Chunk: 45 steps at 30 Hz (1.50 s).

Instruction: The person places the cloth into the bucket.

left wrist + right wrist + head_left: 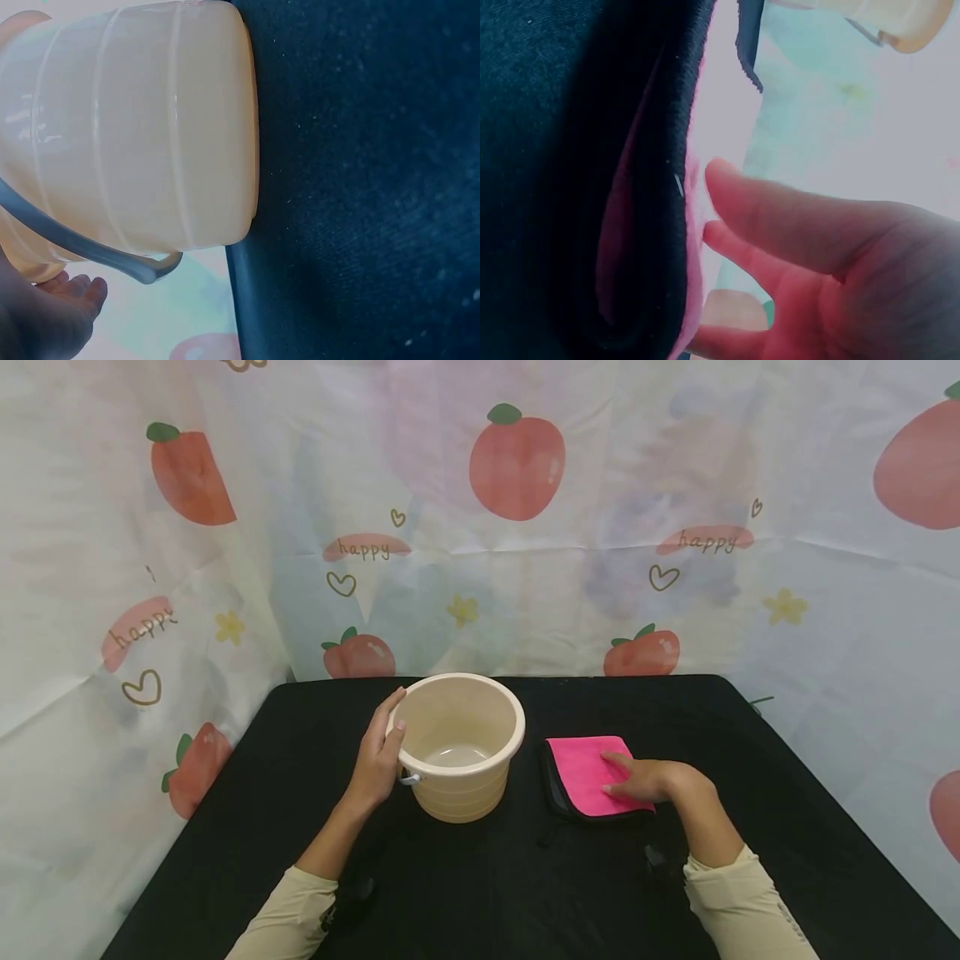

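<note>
A cream plastic bucket [461,797] stands upright on the black table, its mouth facing up and nothing visible inside. My left hand [378,756] holds its left rim, thumb over the edge and fingers along the outside. The bucket's grey handle [82,244] hangs down against the wall in the left wrist view. Right of the bucket lies a folded pink cloth [581,768] with a black edge. My right hand [641,779] touches the cloth's top with its fingertips, thumb and fingers spread apart. In the right wrist view, the folded layers [671,225] show at the cloth's side.
The black-covered table [495,893] reaches back to a printed curtain [525,602] with fruit pictures. The curtain also hangs along the left and right sides. A gap of table separates the bucket from the cloth.
</note>
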Available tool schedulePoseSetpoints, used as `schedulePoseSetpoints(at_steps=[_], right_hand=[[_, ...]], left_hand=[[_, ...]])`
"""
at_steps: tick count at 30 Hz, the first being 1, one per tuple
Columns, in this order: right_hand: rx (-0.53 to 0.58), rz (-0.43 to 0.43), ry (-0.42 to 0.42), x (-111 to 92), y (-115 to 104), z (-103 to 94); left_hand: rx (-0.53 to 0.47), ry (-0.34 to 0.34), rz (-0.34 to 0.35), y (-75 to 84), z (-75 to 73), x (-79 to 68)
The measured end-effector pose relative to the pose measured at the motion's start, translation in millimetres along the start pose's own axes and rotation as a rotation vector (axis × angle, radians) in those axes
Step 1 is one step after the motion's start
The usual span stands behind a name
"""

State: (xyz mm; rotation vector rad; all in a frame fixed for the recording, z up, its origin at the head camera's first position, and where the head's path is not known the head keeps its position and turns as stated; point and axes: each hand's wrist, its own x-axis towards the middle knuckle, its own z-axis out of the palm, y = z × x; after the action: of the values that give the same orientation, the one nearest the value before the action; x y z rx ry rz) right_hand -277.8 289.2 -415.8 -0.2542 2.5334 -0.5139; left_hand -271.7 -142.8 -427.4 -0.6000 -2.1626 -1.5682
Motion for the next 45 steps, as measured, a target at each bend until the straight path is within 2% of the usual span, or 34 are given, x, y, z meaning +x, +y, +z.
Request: schedulePoseSetpoints(at_steps=[3, 6, 9, 13, 15, 21, 23, 25, 28, 33, 39, 45], right_hand=[[-0.045, 0.021, 0.036, 8, 6, 2.8], [0.013, 0.063, 0.051, 8, 3, 5.1], [0.088, 0.101, 0.053, 0, -8, 5.4], [0.089, 0.079, 0.06, -10, -20, 3.1], [0.081, 0.048, 0.064, -10, -20, 1.6], [0.096, -0.004, 0.138, -7, -14, 1.2], [0.116, -0.009, 0.167, -4, -12, 2.5], [0.135, -0.018, 0.187, -1, -9, 3.5], [0.189, -0.036, 0.194, 7, -5, 4.3], [0.302, -0.09, 0.16, 22, 7, 6.7], [0.356, -0.11, 0.163, 21, 8, 6.9], [0.459, -0.081, 0.203, 18, 8, 5.5]], left_hand=[[-0.003, -0.001, 0.0, -0.6, -0.3, -0.3], [-0.002, -0.001, 0.002, -1.3, -0.9, -0.6], [-0.009, 0.003, 0.007, -1.0, -1.5, -0.9], [-0.013, 0.007, 0.002, 0.4, -1.0, 0.1], [-0.016, 0.005, -0.005, 5.4, -0.6, 0.6], [-0.013, -0.009, -0.018, 40.1, -1.5, -0.6], [-0.005, -0.013, -0.021, 43.7, -1.5, -1.0], [-0.007, -0.014, -0.021, 38.5, -0.9, -0.3], [-0.016, -0.003, -0.01, 22.0, 0.3, 0.4], [-0.01, 0.009, 0.001, 0.3, -0.5, 0.2], [-0.019, 0.0, 0.015, -3.4, -1.6, -0.4], [-0.016, -0.001, 0.013, -1.0, -0.7, 0.2]])
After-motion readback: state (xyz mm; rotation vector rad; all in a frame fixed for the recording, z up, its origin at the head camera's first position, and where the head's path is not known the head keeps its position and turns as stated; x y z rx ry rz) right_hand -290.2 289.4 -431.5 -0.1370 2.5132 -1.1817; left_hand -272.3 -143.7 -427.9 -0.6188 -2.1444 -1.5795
